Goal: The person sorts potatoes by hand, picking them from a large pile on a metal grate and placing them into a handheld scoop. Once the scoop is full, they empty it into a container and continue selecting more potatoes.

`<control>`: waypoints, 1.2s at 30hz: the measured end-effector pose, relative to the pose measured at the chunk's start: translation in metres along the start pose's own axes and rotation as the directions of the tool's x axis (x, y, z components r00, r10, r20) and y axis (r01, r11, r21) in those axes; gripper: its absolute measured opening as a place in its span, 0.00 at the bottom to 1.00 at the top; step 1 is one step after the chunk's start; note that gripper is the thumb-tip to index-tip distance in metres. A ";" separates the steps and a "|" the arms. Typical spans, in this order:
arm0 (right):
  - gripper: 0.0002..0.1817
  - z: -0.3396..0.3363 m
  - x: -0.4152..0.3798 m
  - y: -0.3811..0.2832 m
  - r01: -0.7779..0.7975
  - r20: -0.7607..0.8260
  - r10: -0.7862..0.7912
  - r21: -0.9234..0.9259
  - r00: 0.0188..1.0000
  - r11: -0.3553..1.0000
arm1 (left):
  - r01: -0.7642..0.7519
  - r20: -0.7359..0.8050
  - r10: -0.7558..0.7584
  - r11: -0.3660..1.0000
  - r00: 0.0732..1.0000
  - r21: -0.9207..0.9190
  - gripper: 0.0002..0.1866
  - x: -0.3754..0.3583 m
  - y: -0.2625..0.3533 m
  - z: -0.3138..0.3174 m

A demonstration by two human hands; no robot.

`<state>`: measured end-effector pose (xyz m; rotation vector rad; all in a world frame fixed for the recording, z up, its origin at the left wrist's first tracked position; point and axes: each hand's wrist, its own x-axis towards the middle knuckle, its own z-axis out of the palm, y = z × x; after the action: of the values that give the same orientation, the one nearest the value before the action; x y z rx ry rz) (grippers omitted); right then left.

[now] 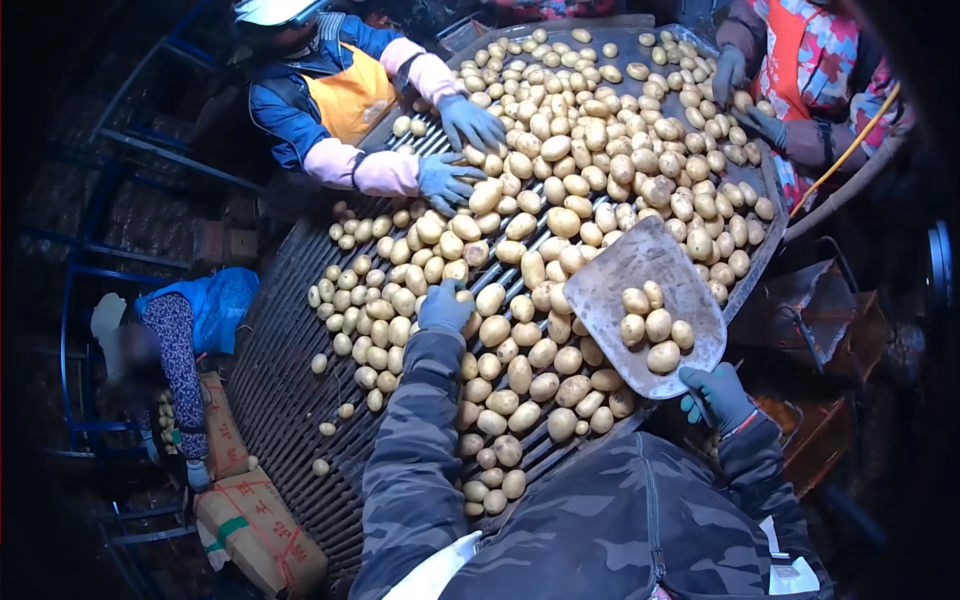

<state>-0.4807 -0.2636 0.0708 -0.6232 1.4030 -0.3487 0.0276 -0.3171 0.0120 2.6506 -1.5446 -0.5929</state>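
My right hand [718, 395] is clenched round the handle end of the metal scoop [645, 290], holding it tilted over the near right edge of the roller counter [285, 370]. Seven or so potatoes in the scoop [655, 325] sit low in its pan, near my grip, and the upper part of the pan is bare. My left hand [444, 306], gloved, reaches out over the potatoes on the rollers [560, 180] and rests on top of them; I cannot tell whether its fingers are closed on one or just lying flat, since I see only the back of the glove.

As I judge it, the sorting is well short of done. The scoop holds only a small batch, while the rollers carry a thick spread that runs from my sleeve to the far end, densest in the middle and on the right. The left strip of the rollers is mostly bare slats with a few small strays.

Across from me on the left, a person in an orange apron has both blue-gloved hands [455, 150] down among the potatoes. At the far right, another person's gloved hands [745, 100] work the edge of the pile. Below on the left, someone stoops by a cardboard box [255, 525] on the floor
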 end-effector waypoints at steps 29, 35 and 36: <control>0.23 -0.043 -0.032 0.039 -0.090 0.028 0.090 0.028 0.996 0.995 | -0.201 -0.030 0.213 0.955 0.977 0.218 0.31 0.115 0.074 0.019; 0.24 -0.052 -0.038 0.066 -0.014 0.021 0.011 0.143 1.000 0.990 | -0.104 0.051 0.227 0.617 0.972 -0.780 0.22 0.090 0.074 0.033; 0.24 -0.052 -0.042 0.070 0.003 0.002 -0.004 0.183 1.000 0.983 | -0.084 0.092 0.288 0.544 0.953 -0.835 0.22 0.072 0.084 0.030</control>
<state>-0.5478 -0.1942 0.0600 -0.4747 1.3501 -0.4740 -0.0203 -0.4156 -0.0214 1.7004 -1.1149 -1.2516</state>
